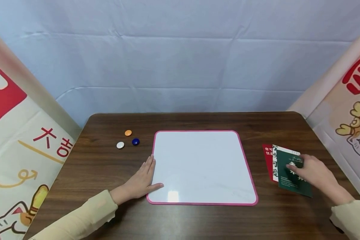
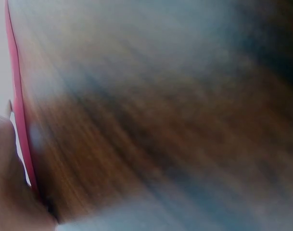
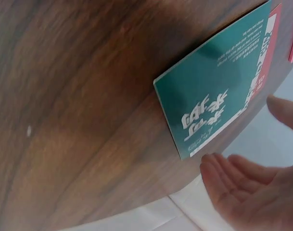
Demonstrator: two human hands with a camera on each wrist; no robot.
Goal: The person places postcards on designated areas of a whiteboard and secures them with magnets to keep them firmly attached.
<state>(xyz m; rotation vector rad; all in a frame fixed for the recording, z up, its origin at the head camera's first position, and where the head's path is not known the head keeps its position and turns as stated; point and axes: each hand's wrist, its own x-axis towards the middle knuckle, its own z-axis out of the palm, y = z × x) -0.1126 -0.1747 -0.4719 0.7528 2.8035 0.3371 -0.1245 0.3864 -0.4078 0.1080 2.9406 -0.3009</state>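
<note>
Left hand (image 1: 141,181) spread, fingers straight along the left rim of a pink-edged white board (image 1: 202,166), its thumb parted from them and reaching over the white surface near the lower corner: that is how it looks from my end. Right hand (image 1: 316,171) is also spread; in the head view its thumb stretches over a green card (image 1: 288,180), while my right wrist feed shows a gap between thumb and fingers, the fingertips just beside one corner of the card; whether they touch it I cannot tell. Cream sleeves (image 1: 78,216) come in from the near side, over the dark wood-grain tabletop (image 1: 180,223). My left wrist picture is mostly blurred wood, with part of the left hand beside the pink rim. Looking along the cards, I see the green one lying on top, a white card (image 1: 275,166) showing past its left and far edges, and a red card (image 1: 268,163) peeking out further left, all well apart from the board. Beyond the left hand, three small round discs sit in a loose group: white (image 1: 120,145), then blue (image 1: 135,142), then orange (image 1: 128,133) farthest. Past the far edge hangs a creased pale-blue cloth (image 1: 180,66).
</note>
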